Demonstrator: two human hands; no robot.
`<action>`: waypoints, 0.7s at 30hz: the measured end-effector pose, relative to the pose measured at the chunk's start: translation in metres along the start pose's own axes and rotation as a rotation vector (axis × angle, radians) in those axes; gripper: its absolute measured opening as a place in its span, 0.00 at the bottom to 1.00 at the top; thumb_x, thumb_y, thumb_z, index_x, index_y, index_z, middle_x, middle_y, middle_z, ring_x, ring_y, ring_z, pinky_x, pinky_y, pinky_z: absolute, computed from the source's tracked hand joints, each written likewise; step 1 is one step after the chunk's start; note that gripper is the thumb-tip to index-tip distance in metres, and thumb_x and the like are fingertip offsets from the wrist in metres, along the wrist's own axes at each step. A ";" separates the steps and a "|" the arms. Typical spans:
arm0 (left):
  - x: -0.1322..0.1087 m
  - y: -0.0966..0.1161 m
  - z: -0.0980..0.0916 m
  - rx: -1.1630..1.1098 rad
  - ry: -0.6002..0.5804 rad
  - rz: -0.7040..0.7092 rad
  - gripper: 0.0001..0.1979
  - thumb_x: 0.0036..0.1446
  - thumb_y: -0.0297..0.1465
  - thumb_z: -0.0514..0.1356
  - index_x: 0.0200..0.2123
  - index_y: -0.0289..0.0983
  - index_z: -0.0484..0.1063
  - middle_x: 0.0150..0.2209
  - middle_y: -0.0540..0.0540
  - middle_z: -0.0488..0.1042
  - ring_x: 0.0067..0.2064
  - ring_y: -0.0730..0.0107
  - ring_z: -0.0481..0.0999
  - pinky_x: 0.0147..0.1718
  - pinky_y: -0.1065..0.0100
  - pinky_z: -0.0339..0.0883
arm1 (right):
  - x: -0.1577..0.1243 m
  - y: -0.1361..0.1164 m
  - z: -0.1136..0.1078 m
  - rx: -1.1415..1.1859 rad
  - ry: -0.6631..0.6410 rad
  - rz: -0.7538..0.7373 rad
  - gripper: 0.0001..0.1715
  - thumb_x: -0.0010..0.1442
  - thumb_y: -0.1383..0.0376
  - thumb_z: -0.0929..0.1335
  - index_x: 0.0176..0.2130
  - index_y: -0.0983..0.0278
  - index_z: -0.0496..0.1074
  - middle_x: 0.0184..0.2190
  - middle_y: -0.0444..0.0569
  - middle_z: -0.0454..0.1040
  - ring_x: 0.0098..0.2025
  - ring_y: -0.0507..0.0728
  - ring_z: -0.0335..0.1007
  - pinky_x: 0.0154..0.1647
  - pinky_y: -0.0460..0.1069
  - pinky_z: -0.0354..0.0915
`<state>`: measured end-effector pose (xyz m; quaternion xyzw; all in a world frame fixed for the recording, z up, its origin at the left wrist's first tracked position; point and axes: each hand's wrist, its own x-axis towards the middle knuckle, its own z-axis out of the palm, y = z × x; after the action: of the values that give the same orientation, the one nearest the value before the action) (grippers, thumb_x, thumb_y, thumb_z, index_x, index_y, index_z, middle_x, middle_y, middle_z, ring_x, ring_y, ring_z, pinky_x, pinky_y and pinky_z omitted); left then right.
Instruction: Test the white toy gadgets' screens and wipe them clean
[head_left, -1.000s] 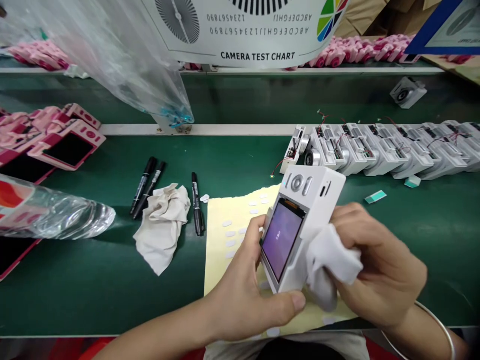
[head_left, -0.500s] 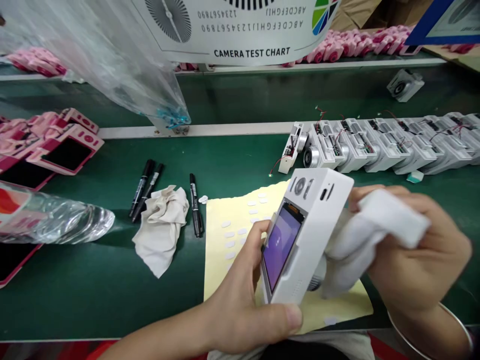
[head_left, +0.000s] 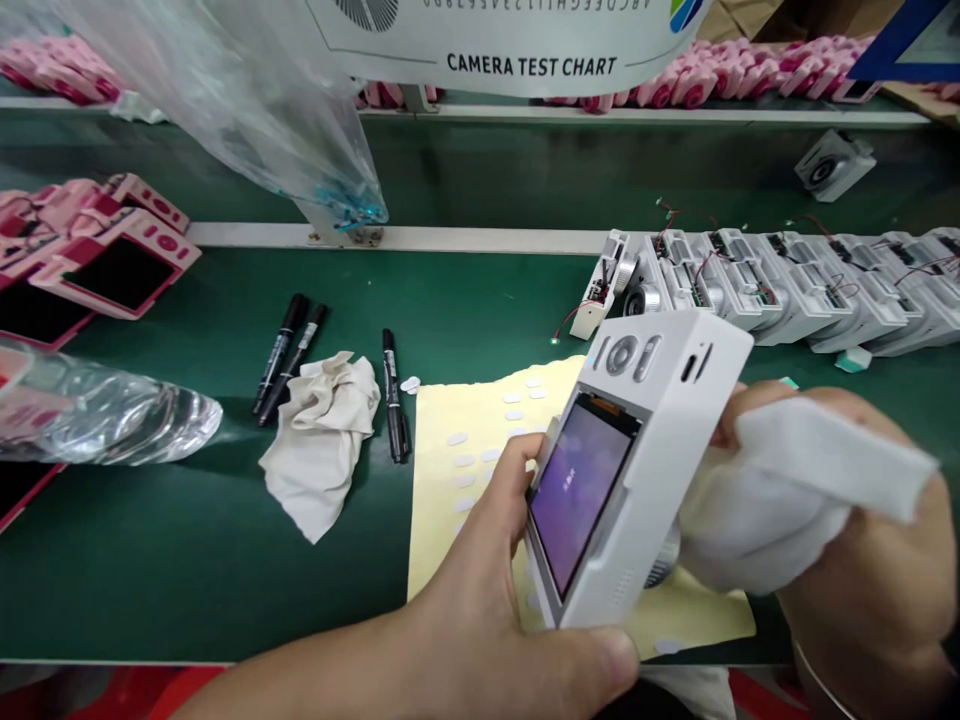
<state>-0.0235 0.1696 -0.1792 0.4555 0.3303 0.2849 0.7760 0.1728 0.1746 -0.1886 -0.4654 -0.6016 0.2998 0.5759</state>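
A white camera (head_left: 675, 400) with a lit purple screen is tilted over a yellow sheet (head_left: 442, 540) that bears small pale stickers. My left hand (head_left: 487, 590) grips its lower part, thumb along the bottom edge. On the camera's right, my right hand (head_left: 877, 560) holds a white cloth (head_left: 772, 490), blurred by motion, close to the lens side. Part of the lens shows beneath the body; the cloth hides some of it. My right fingers are partly covered by the cloth.
Black markers (head_left: 394, 400) and a crumpled cloth (head_left: 322, 440) lie left of the sheet. A plastic bottle (head_left: 112, 410) and pink cameras (head_left: 127, 270) are at the far left. Opened white cameras (head_left: 795, 290) line the back right. A plastic bag (head_left: 300, 130) hangs above.
The camera and my left hand appear slightly further right. My right hand and its cloth have shifted right. Small white text now shows on the purple screen. The whole view has shifted a little.
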 end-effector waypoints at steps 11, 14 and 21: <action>0.007 -0.007 0.005 0.081 0.135 0.155 0.28 0.41 0.25 0.62 0.43 0.42 0.50 0.37 0.51 0.68 0.32 0.76 0.68 0.28 0.75 0.62 | -0.003 -0.016 0.023 -0.054 -0.183 -0.157 0.09 0.48 0.71 0.69 0.29 0.62 0.65 0.23 0.44 0.66 0.24 0.52 0.63 0.20 0.46 0.60; 0.011 -0.010 0.006 0.207 0.230 0.228 0.31 0.38 0.24 0.64 0.42 0.41 0.50 0.35 0.53 0.68 0.31 0.76 0.69 0.30 0.75 0.63 | -0.003 -0.018 0.026 -0.086 -0.201 -0.230 0.10 0.47 0.71 0.69 0.30 0.63 0.65 0.21 0.43 0.63 0.22 0.51 0.60 0.19 0.46 0.59; 0.013 -0.007 0.007 0.246 0.228 0.269 0.28 0.40 0.26 0.65 0.40 0.41 0.50 0.30 0.54 0.67 0.27 0.77 0.67 0.24 0.76 0.61 | 0.000 -0.016 0.023 -0.097 -0.231 -0.220 0.09 0.50 0.68 0.70 0.31 0.62 0.64 0.20 0.43 0.64 0.22 0.51 0.59 0.19 0.46 0.59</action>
<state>-0.0089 0.1723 -0.1860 0.5519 0.3843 0.3931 0.6271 0.1466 0.1720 -0.1777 -0.3866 -0.7249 0.2571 0.5089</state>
